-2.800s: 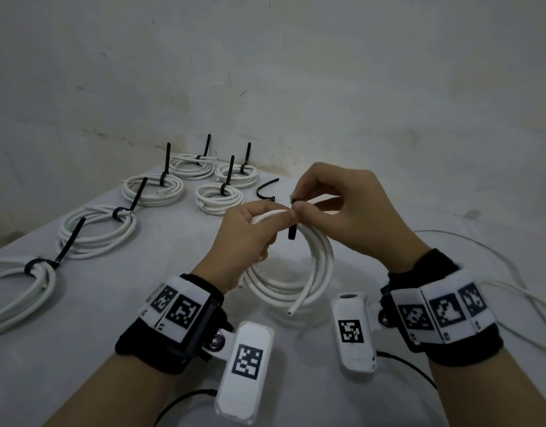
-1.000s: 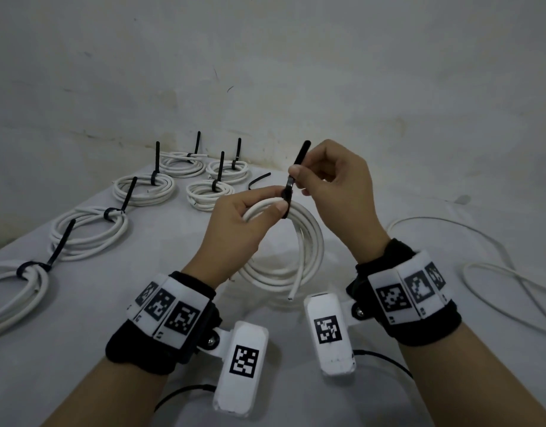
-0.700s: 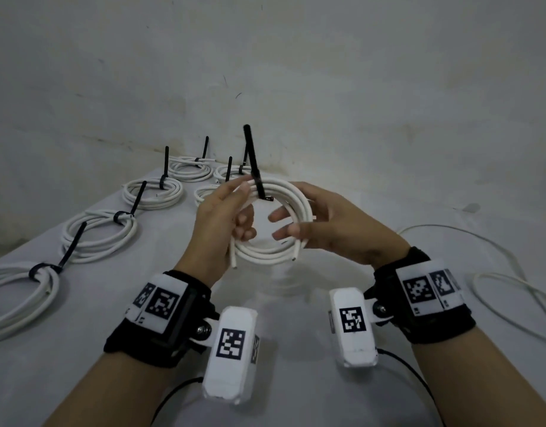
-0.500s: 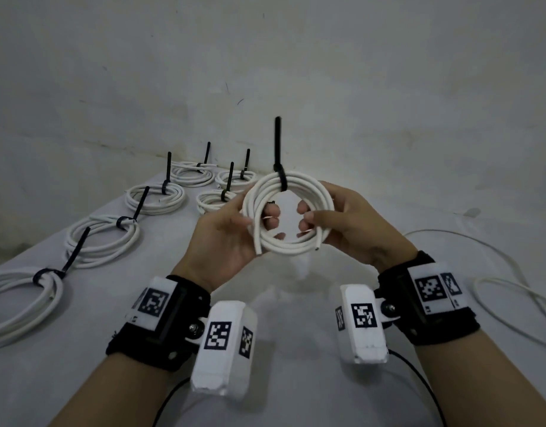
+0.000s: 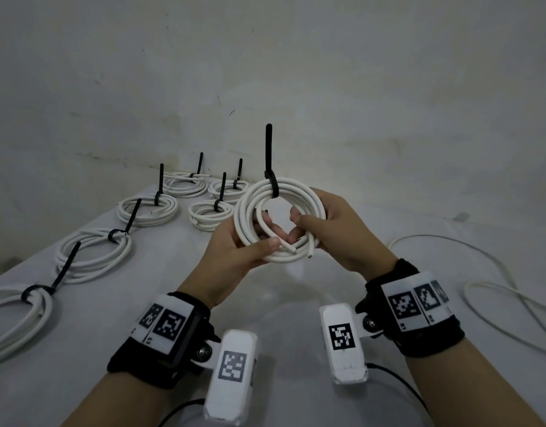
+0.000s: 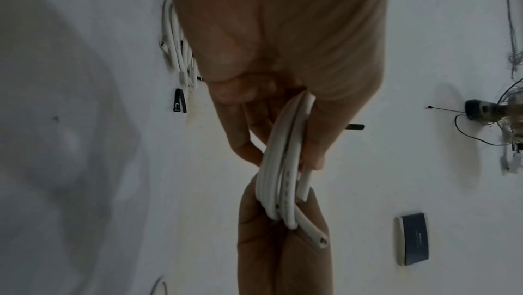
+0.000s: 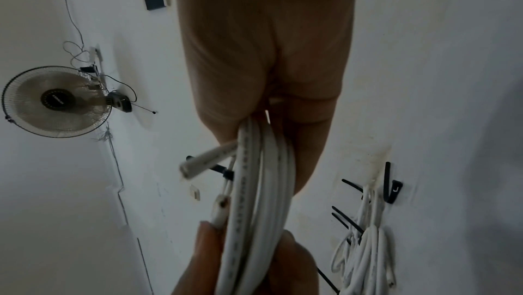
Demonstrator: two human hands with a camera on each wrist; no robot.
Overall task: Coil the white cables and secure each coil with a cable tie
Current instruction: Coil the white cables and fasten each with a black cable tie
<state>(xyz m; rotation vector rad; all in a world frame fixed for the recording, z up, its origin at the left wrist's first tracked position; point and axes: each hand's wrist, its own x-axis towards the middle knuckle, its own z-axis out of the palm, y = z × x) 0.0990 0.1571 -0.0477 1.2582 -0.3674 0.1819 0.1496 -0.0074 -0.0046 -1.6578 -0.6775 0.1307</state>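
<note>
I hold a white cable coil (image 5: 299, 192) upright above the table in both hands. A black cable tie (image 5: 270, 167) wraps its top, with the tail sticking straight up. My left hand (image 5: 247, 241) grips the coil's left and lower side, thumb across the strands. My right hand (image 5: 321, 229) grips the right side, fingers through the ring. Two cut cable ends (image 5: 301, 252) poke out at the bottom. The left wrist view shows the coil (image 6: 283, 165) edge-on between both hands. In the right wrist view the strands (image 7: 254, 199) run from the right palm to the left fingers.
Several tied white coils (image 5: 96, 254) with black ties lie in rows on the grey table (image 5: 161, 291), left and far centre. A loose uncoiled white cable (image 5: 493, 291) lies at the right. A wall stands behind the table; a fan (image 7: 56, 101) hangs on it.
The right hand pulled the tie's tail tight and let it go. Both hands then raised the coil and turned it upright, tie at the top.
</note>
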